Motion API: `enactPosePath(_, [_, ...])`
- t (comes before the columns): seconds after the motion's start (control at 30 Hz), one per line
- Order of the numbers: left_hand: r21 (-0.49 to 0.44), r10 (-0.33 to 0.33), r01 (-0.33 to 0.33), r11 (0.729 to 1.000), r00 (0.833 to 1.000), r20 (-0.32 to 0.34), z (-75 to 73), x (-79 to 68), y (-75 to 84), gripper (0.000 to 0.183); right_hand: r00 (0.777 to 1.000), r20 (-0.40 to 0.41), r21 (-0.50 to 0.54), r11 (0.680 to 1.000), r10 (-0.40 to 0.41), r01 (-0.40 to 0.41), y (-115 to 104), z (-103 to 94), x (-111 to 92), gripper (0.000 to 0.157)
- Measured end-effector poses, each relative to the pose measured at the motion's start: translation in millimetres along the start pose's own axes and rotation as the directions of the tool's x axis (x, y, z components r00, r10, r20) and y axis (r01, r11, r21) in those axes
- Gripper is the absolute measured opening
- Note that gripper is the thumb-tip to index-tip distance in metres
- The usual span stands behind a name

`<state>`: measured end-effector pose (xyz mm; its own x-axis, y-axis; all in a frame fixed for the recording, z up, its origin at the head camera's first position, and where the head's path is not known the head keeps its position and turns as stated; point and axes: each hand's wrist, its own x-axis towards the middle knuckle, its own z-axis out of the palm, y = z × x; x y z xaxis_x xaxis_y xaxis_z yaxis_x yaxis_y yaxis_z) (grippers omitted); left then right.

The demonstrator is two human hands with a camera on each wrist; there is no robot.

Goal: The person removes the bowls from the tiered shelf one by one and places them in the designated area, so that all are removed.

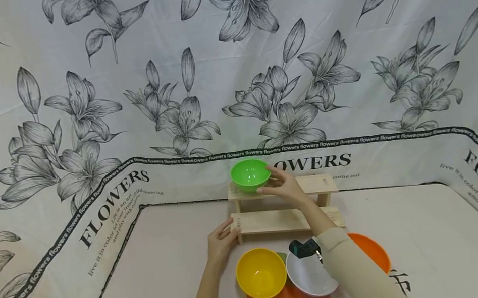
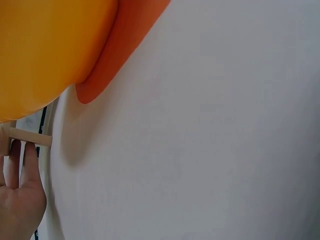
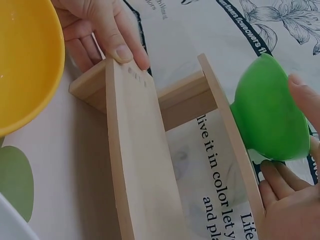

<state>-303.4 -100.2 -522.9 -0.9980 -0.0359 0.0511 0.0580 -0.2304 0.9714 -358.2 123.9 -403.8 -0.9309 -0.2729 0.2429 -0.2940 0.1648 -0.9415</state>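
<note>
A green bowl [image 1: 249,175] stands at the left end of the upper tier of a two-tier wooden stand [image 1: 272,221]. My right hand [image 1: 287,188] holds the bowl by its right side, thumb and fingers spread around it. In the right wrist view, the base of the green bowl [image 3: 272,107] meets the upper board. At the left end of the lower tier, my left hand [image 1: 221,243] grips the wood. Its thumb presses on the board's top in the right wrist view, other fingers beside the end. A yellow bowl [image 1: 261,274] sits in front of the stand.
Right of the yellow bowl stands a white bowl [image 1: 309,274] with a dark object [image 1: 304,248] over its rim. An orange bowl [image 1: 370,251] is partly hidden behind my right sleeve. A flower-printed cloth [image 1: 178,106] hangs behind the stand.
</note>
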Motion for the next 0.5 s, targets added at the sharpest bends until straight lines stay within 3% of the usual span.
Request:
enactPosePath(0.2, [0.006, 0.014, -0.014, 1.0, 1.0, -0.009, -1.0, 0.0, 1.1, 0.049, 0.998, 0.06, -0.019, 0.999, 0.032, -0.031, -10, 4.1, 1, 0.081])
enactPosePath(0.37, [0.005, 0.0, 0.0, 1.0, 1.0, -0.005, -0.4, 0.6, 1.4, 0.049, 0.998, 0.043, -0.032, 0.998, 0.056, -0.054, -26, 7.6, -7, 0.082])
enactPosePath(0.5, [0.009, -0.01, 0.01, 1.0, 1.0, -0.004, 0.2, 0.4, 1.1, 0.049, 0.998, 0.011, -0.056, 0.997, 0.058, -0.057, -20, 8.7, -6, 0.084])
